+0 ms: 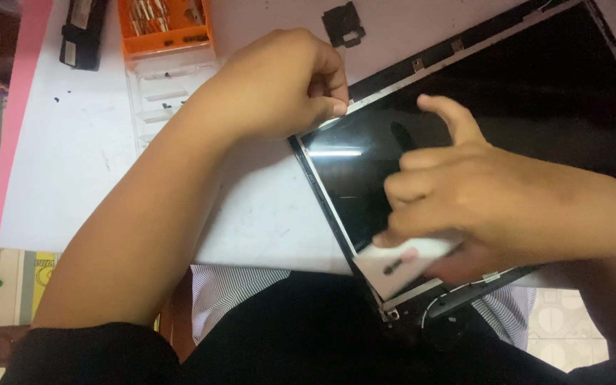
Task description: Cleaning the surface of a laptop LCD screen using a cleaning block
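- Screen panel (507,93), right half of the frame: glossy black face with a white streak of reflected light near its upper left corner; thin silver-grey metal edge.
- Table top (80,157), left and centre: plain white, with scattered small black specks.
- Table edge strip (16,121), far left: pink.
- Screwdriver-bit case (165,28), upper left: orange tray; clear, colourless lid below it.
- Flat device (83,32), upper left corner: black.
- Small bracket (344,25), top centre: black.
- Small slip (393,267) at the lower corner of the panel: white with a dark mark.
- Shirt (229,289), bottom centre: fine grey-and-white stripes.
- Trousers (308,335), bottom: black.
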